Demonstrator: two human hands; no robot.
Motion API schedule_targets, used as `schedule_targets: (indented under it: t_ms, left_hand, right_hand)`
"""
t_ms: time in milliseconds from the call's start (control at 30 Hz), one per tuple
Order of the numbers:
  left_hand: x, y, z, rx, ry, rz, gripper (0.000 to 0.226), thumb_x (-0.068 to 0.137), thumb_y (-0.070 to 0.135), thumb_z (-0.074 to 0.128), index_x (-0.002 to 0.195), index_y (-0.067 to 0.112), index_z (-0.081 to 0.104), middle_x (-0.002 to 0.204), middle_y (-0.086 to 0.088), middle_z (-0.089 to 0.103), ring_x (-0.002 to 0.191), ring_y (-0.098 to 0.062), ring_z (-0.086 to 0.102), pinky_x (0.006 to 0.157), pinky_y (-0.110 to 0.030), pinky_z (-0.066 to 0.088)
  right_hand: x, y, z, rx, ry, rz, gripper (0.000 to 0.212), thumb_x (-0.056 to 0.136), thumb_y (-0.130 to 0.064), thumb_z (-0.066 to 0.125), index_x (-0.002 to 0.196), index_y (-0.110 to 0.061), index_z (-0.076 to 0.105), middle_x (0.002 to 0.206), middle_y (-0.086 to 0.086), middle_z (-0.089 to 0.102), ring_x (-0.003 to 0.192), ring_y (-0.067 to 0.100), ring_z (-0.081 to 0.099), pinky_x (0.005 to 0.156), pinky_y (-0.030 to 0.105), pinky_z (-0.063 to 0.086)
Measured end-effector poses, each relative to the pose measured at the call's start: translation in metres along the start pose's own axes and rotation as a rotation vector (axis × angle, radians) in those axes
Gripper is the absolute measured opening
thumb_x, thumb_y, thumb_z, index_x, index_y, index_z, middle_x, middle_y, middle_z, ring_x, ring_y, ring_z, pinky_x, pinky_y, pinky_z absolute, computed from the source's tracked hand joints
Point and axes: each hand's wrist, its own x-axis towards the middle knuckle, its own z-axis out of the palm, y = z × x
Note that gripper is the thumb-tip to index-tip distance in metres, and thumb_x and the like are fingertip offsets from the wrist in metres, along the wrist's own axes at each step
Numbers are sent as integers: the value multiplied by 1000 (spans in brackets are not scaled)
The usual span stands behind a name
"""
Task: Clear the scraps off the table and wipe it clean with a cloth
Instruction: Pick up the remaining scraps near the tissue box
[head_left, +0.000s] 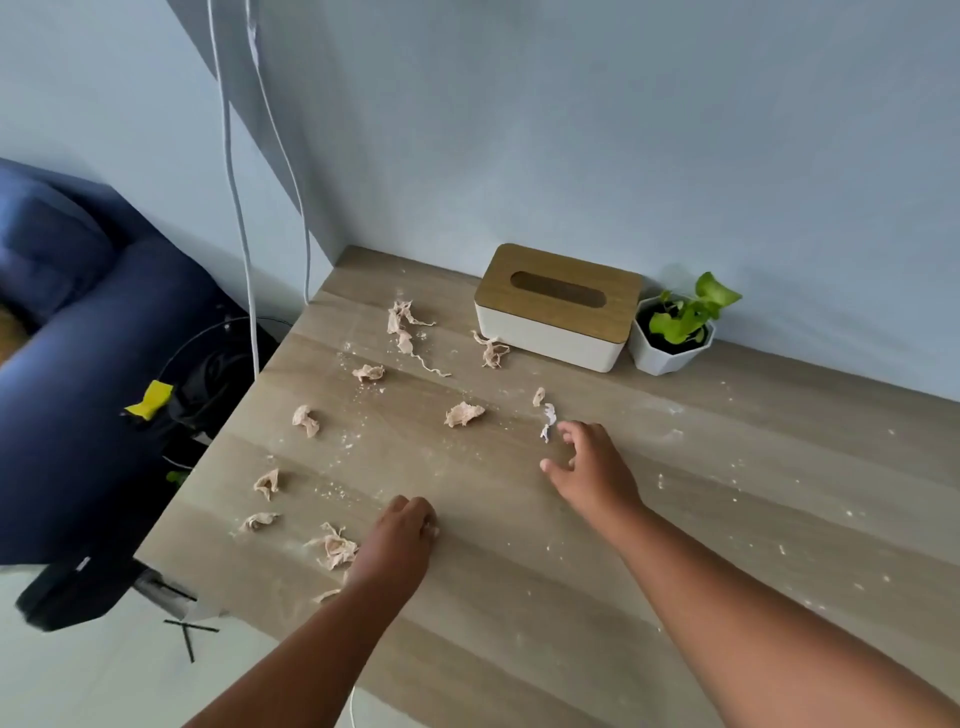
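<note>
Several crumpled beige paper scraps lie over the left half of the wooden table, among them a long torn scrap, a middle scrap and a near-left scrap. White crumbs and dust speckle the surface. My left hand rests on the table beside the near-left scrap, its fingers curled under, with a pale bit showing at the fingertips. My right hand hovers with fingers spread, its fingertips right next to a small white scrap. No cloth is in view.
A white tissue box with a wooden lid and a small potted plant stand against the back wall. Left of the table are a blue sofa, hanging white cables and dark clutter on the floor.
</note>
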Motion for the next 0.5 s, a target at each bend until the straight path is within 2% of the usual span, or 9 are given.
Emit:
schedule_targets:
  t_ms: [100, 200, 300, 400, 500]
  left_hand:
    - [6, -3, -2, 12, -43, 26, 9, 96, 11, 60, 98, 14, 68, 98, 0, 58, 89, -20, 58, 79, -31, 46]
    - [9, -5, -6, 21, -66, 44, 11, 95, 11, 61, 99, 15, 70, 98, 0, 59, 90, -19, 58, 78, -28, 43]
    - [14, -4, -12, 21, -58, 47, 13, 97, 15, 59, 102, 19, 70, 99, 2, 61, 89, -16, 58, 74, -21, 36]
    - [23, 1, -18, -6, -34, 44, 16, 98, 14, 59, 105, 20, 72, 99, 4, 64, 91, -14, 60, 73, -14, 35]
    - [36, 9, -25, -42, -2, 21, 19, 95, 10, 57, 105, 20, 71, 98, 7, 61, 85, -9, 58, 69, -5, 35]
  right_hand:
    - [21, -8, 2, -36, 38, 7, 56, 86, -39, 77, 135, -30, 51, 124, -5, 53, 103, 19, 62, 82, 32, 52]
    - [35, -16, 4, -82, 50, 14, 52, 88, -36, 75, 134, -25, 52, 123, 1, 54, 106, 26, 63, 83, 38, 55]
    - [41, -22, 6, -117, 56, 30, 37, 92, -31, 72, 126, -22, 60, 123, 5, 55, 106, 30, 63, 83, 38, 54]
    - [39, -23, 7, -161, 56, -1, 17, 98, -28, 64, 113, -20, 66, 118, 6, 55, 102, 31, 62, 80, 36, 53]
    - [33, -22, 9, -221, 36, -42, 13, 102, -27, 55, 104, -20, 66, 112, 4, 55, 101, 29, 59, 77, 37, 51]
